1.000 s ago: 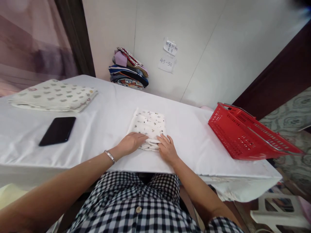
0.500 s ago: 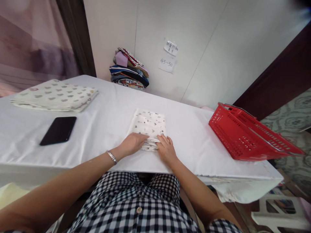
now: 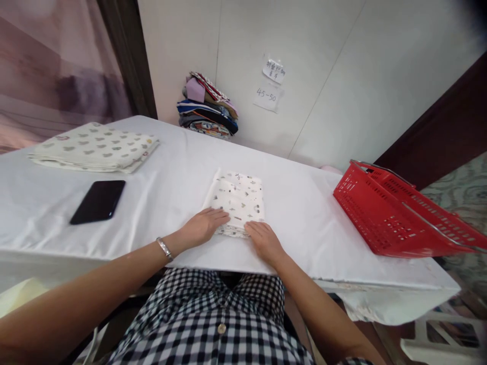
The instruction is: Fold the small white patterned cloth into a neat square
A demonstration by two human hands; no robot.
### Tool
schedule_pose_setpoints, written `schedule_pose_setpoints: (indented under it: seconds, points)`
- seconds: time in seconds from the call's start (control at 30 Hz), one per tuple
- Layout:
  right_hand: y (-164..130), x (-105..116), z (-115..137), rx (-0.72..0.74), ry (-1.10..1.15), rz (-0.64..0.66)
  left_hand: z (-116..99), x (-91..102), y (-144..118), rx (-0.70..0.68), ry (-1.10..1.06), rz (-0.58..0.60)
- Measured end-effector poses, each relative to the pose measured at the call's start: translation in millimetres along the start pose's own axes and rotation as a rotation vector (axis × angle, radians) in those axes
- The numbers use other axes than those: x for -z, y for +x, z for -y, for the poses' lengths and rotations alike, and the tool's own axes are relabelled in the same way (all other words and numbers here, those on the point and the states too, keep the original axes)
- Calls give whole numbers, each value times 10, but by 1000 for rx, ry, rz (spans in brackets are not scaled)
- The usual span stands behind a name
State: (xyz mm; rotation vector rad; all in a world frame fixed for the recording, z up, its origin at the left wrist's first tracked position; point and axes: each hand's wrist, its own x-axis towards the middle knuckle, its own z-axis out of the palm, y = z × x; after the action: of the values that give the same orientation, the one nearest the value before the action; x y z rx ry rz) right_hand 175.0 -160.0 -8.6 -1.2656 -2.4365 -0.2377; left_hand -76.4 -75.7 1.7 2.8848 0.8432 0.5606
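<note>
A small folded white cloth with a scattered dark print lies in the middle of the white-covered table. My left hand rests flat on its near left corner, fingers pointing right. My right hand lies flat at its near right edge, fingers on the cloth's lower border. Both hands press down and neither grasps anything. A metal bracelet circles my left wrist.
A black phone lies on the table's left part. Behind it sits a larger folded patterned cloth. A pile of coloured fabrics leans against the back wall. A red plastic basket stands at the right end.
My hands stay on the cloth's near edge; the right one has slid slightly toward me. The view has shifted a little to the left.
</note>
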Motion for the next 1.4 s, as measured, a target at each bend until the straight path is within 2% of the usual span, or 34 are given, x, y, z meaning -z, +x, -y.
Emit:
schedule_pose_setpoints:
  seconds: [0.23, 0.47, 0.57, 0.67, 0.77, 0.9, 1.03, 1.2, 1.3, 1.4]
  points:
    - [72, -4, 106, -72, -19, 110, 86, -22, -69, 37, -5, 15]
    - [95, -47, 165, -91, -12, 162, 141, 88, -212, 80, -12, 42]
    - [125, -7, 208, -106, 18, 167, 98, 165, -232, 124, -25, 54]
    - [226, 3, 318, -94, 48, 156, -18, 195, -140, 136, -7, 31]
    - [309, -40, 405, -62, 65, 158, -82, 128, -47, 113, 32, -12]
    - [214, -64, 313, -80, 71, 175, 27, -40, -113, 145, 41, -38]
    - [-65, 20, 121, -214, 100, 151, 170, -118, -297, 183, -34, -84]
    - [-227, 60, 28, -367, 320, 47, 175, 6, -364, 282, -225, -171]
    - [-131, 0, -53, -617, 526, -94, 163, 99, -282, 506, -320, -233]
    - [35, -49, -206, -900, 726, -146, 216, 127, -138, 792, -388, -196]
